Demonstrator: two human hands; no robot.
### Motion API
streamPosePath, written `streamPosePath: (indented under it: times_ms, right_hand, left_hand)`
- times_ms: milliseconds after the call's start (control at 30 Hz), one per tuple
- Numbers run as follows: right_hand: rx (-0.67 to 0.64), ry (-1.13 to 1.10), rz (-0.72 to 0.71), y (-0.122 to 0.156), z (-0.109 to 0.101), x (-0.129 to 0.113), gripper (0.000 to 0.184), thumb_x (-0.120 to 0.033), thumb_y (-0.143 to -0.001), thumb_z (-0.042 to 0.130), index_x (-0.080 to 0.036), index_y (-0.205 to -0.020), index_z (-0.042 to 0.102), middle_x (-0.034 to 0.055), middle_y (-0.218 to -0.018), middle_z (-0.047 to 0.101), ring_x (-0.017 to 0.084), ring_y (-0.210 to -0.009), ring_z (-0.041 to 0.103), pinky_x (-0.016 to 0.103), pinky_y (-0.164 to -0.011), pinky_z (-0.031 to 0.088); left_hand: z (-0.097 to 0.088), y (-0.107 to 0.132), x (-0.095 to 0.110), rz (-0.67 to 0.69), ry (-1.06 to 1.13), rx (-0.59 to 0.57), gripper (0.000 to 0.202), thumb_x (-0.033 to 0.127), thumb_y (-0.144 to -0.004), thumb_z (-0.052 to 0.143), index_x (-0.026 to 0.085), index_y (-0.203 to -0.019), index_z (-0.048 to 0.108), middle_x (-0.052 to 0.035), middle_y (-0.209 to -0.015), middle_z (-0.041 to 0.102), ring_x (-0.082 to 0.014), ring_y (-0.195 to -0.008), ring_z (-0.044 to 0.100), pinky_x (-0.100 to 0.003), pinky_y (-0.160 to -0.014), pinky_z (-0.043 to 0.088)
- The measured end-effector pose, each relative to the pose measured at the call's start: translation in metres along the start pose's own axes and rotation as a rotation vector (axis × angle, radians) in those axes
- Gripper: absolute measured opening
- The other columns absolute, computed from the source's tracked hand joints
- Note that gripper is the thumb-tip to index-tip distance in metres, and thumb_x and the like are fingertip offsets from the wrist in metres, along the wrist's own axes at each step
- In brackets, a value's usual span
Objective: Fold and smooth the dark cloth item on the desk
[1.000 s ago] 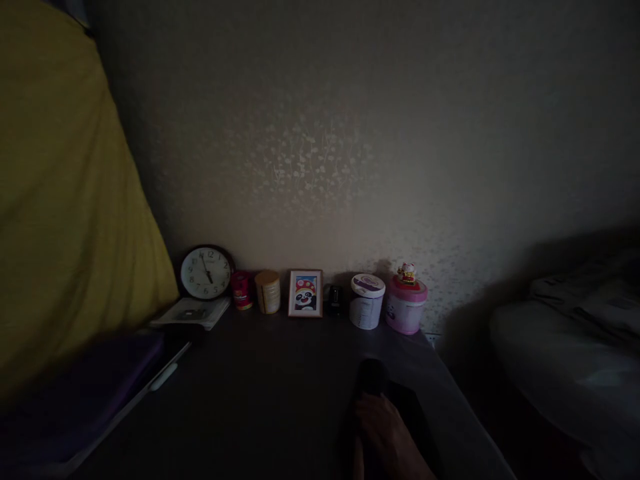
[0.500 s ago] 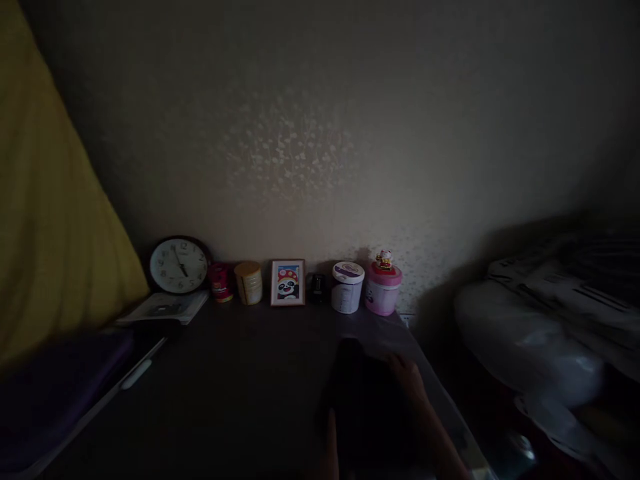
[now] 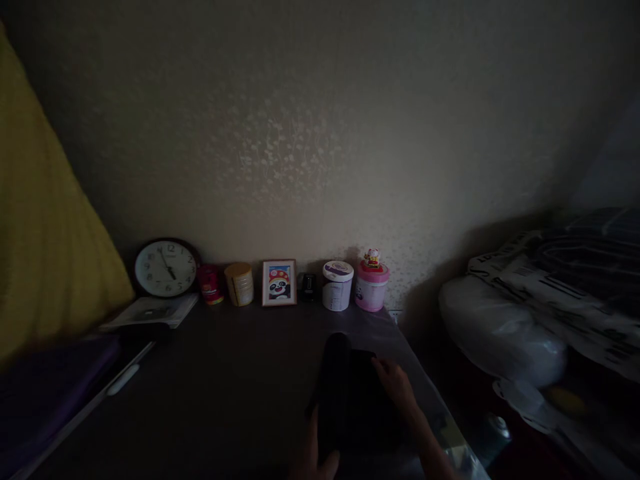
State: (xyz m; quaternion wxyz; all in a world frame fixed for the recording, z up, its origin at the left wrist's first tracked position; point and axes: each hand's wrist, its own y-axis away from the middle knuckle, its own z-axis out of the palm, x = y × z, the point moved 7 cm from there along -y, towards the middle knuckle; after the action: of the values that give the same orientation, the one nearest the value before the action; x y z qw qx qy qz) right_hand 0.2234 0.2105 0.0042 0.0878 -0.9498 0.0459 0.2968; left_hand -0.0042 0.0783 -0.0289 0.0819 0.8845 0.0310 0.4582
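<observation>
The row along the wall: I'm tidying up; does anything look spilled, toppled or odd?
Nothing looks spilled or toppled. Mildly odd: a cat figurine perches on the pink tub, the only container there with something on top.

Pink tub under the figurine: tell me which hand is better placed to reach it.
Right, likely: the right hand is at the right edge of the dark item, nearer the pink tub; the left hand is farther off, on the item's left.

The left hand (image 3: 315, 460) and the right forearm (image 3: 433, 447) are cut off by the lower edge; the lower outline of the dark object (image 3: 336, 387) is lost in shadow. The yellow cloth (image 3: 40, 200) is cropped at left, and lettering on the white tub (image 3: 337, 295) is too small to be read.
</observation>
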Motion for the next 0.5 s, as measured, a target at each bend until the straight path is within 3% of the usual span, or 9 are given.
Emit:
streamPosePath:
  times_ms: [200,333,500]
  right_hand:
    - [-0.017,0.197,-0.042,0.010,-0.001,-0.018,0.032,-0.033,-0.088,0.037,-0.018,-0.102,0.062,0.0096,-0.094,0.069,0.022,-0.087,0.064,0.026,-0.068,0.041]
    - [-0.028,0.140,-0.069,0.003,-0.011,-0.037,0.031,-0.030,-0.087,0.037,-0.019,-0.095,0.065,0.0085,-0.093,0.069,0.021,-0.085,0.064,0.025,-0.067,0.040]
    - [-0.105,-0.034,-0.101,-0.012,-0.009,-0.075,0.032,-0.029,-0.085,0.038,-0.017,-0.083,0.067,0.0054,-0.085,0.070,0.017,-0.079,0.063,0.022,-0.064,0.041]
  left_hand:
    - [0.001,0.000,0.000,0.031,-0.012,-0.003,0.071,0.019,-0.071,0.046,0.014,-0.138,0.021,-0.0056,-0.143,0.030,-0.0162,-0.132,0.024,-0.029,-0.109,0.021]
    - [0.003,0.001,0.006,0.049,-0.074,0.005,0.064,0.021,-0.074,0.051,0.018,-0.134,0.030,-0.0066,-0.141,0.034,-0.0173,-0.129,0.031,-0.025,-0.105,0.027]
    - [-0.001,0.005,0.011,0.032,-0.097,0.029,0.044,0.037,-0.081,0.052,0.020,-0.121,0.044,-0.0078,-0.128,0.046,-0.0207,-0.112,0.048,-0.044,-0.094,0.039]
